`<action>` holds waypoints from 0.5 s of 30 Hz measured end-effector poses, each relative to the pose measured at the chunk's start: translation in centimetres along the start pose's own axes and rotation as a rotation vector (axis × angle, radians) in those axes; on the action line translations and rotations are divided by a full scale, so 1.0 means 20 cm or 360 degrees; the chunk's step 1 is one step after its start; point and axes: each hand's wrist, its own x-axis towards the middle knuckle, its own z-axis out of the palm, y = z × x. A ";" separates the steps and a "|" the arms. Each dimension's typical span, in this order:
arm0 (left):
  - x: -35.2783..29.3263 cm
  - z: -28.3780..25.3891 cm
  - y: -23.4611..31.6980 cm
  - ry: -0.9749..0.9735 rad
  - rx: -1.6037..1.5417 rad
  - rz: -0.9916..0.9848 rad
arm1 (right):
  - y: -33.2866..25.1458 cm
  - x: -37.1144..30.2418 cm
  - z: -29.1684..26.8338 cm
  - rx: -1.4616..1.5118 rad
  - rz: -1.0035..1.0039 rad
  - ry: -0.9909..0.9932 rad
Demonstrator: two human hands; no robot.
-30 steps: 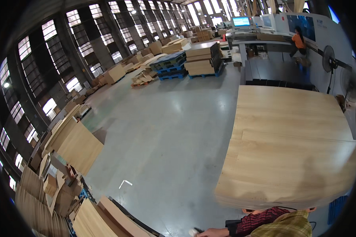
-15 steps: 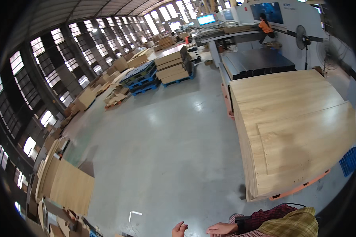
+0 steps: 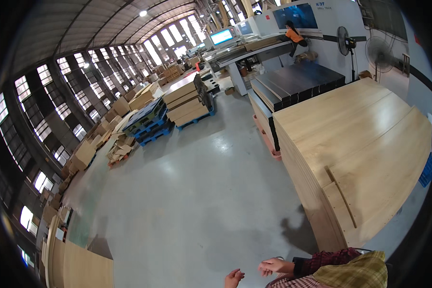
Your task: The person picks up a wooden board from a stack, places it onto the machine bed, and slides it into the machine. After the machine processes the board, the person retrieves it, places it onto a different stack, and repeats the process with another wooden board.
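My left hand (image 3: 234, 278) is low in the head view with its fingers loosely bent, and nothing shows in it. Just to its right, my right hand (image 3: 275, 265) is also empty, its fingers slightly curled and pointing left. The two hands are close but apart, held over the grey floor. On the right stands a tall stack of light wood panels (image 3: 350, 125), nearest to my right hand but not touched. A narrow brown strip (image 3: 341, 197) lies on top, beside a small pale board (image 3: 337, 200) near the stack's left edge.
Beyond the stack lies a pile of dark panels (image 3: 300, 79). Standing fans (image 3: 343, 41) and a large white machine (image 3: 331, 19) are behind it, with a person in orange (image 3: 293, 34) there. Blue pallets (image 3: 151, 122) and stacked boards (image 3: 185, 103) stand left of centre. Upright panels (image 3: 89, 264) are at lower left.
My view has swung right and upward, so the far pallets and machine appear farther left. Both hands have shifted slightly right in view; the right one's fingers look more curled.
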 end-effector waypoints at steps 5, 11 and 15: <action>0.36 -0.43 -0.42 0.0170 -0.0169 -0.0533 | -0.19 0.41 -0.19 0.0061 0.0052 0.0165; 0.56 -0.72 -0.51 0.0414 -0.0409 -0.1103 | -0.38 0.64 -0.36 0.0207 -0.0053 0.0342; 1.02 -0.88 -0.31 0.0196 -0.0187 -0.1030 | -0.28 0.91 -0.60 0.0321 -0.0192 0.0663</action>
